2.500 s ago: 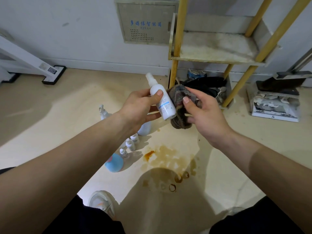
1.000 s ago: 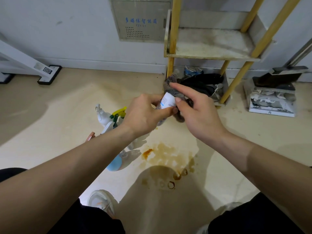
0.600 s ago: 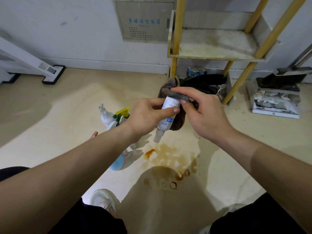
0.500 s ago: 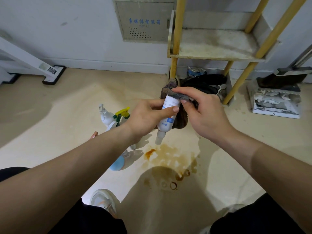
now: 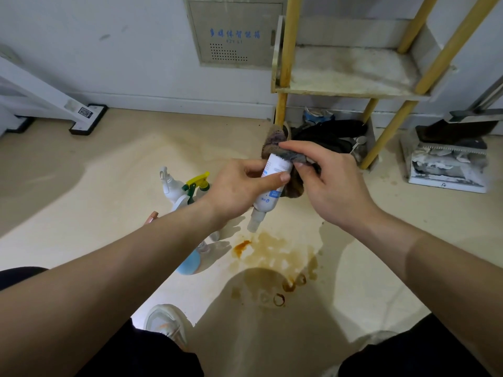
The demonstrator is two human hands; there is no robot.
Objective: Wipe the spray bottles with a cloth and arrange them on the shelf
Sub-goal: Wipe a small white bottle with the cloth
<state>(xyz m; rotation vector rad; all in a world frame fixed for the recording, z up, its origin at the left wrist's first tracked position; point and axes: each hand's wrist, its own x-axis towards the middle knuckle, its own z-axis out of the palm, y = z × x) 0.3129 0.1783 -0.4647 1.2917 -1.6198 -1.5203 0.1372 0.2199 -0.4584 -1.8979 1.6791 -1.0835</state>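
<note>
My left hand [image 5: 236,190] grips a small white spray bottle [image 5: 269,191] upside down, its nozzle pointing at the floor. My right hand [image 5: 326,180] holds a dark grey cloth [image 5: 292,183] and presses it over the bottle's base, which points up. Several other spray bottles [image 5: 174,186] stand on the floor at the left, partly hidden by my left forearm; one has a yellow-green trigger [image 5: 197,182]. The shelf [image 5: 345,69] with yellow posts stands against the wall ahead, its stained board bare.
A brown stain [image 5: 272,257] spreads on the beige floor below my hands. Dark clutter [image 5: 330,134] lies under the shelf. A dustpan and tray [image 5: 449,161] sit at the right, a white stand foot [image 5: 87,122] at the left. My shoe [image 5: 166,322] is below.
The bottle was upright in my left hand; it has been turned nozzle-down. The cloth in my right hand has moved from the bottle's side onto its upturned base.
</note>
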